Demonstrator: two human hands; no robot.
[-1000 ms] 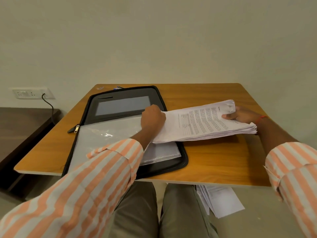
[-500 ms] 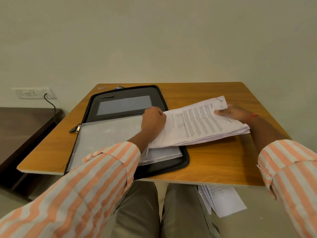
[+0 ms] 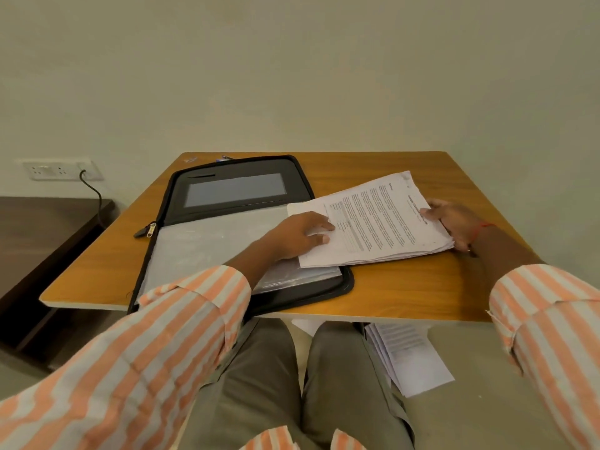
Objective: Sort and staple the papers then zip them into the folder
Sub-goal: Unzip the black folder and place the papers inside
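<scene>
Your left hand (image 3: 300,237) pinches the paper stack (image 3: 373,219) at its near edge, your right hand (image 3: 454,224) at its far end; lower it squarely into the open zip folder (image 3: 233,190) on the counter (image 3: 406,287).

The top sheet of the paper stack (image 3: 373,219) carries dense printed paragraphs, a heading line and a small table — all too small and blurred to read. The sheets on the floor (image 3: 410,355) show print too — equally illegible.
</scene>
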